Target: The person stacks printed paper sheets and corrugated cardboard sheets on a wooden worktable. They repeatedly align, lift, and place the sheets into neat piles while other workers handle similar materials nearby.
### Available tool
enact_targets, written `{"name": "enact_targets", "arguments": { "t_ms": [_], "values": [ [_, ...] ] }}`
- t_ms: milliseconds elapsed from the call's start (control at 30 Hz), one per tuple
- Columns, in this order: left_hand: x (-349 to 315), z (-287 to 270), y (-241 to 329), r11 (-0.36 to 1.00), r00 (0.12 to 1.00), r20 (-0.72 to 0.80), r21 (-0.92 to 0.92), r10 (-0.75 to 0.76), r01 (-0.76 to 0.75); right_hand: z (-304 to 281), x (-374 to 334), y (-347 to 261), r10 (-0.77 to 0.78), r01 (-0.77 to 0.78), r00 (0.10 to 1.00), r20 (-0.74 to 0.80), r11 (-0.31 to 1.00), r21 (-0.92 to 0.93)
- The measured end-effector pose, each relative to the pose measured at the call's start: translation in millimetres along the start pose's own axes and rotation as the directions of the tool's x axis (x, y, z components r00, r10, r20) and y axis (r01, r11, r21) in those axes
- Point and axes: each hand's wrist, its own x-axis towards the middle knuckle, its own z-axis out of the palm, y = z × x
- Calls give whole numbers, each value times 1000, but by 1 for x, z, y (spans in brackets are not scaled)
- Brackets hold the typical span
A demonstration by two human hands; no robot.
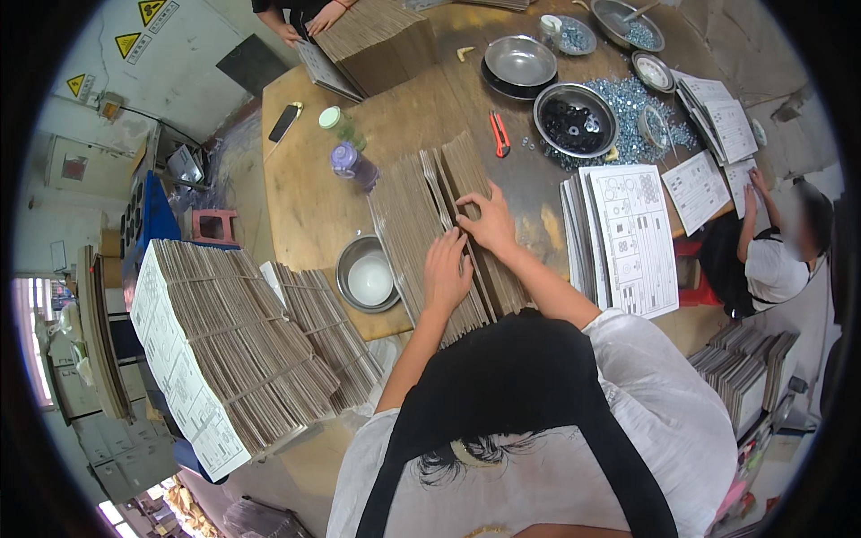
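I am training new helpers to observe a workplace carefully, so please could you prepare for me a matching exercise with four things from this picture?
Things:
1. Left hand
2. Cutter
3. Purple bottle
4. Black pieces

Places and states:
A. Inside a metal bowl
B. Beside a jar with a pale green lid
C. Touching the upright cardboard stack
D. Red and black, lying on the table

Right pairs: 1-C, 2-D, 3-B, 4-A.
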Motion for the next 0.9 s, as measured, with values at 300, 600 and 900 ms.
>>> {"name": "enact_targets", "arguments": {
  "t_ms": [300, 600, 900],
  "values": [
    [2, 3, -2, 999, 999, -14, 17, 48, -48, -2, -2, -14, 18, -18, 1000, 0, 995, -98],
    [5, -3, 9, 1000, 1000, -4, 15, -13, 13, 4, 1, -9, 32, -32, 999, -4, 997, -69],
    [5, -2, 5, 999, 999, 25, 37, 38, -39, 6, -3, -10, -50, 45, 998, -46, 995, -93]
  ]
}}
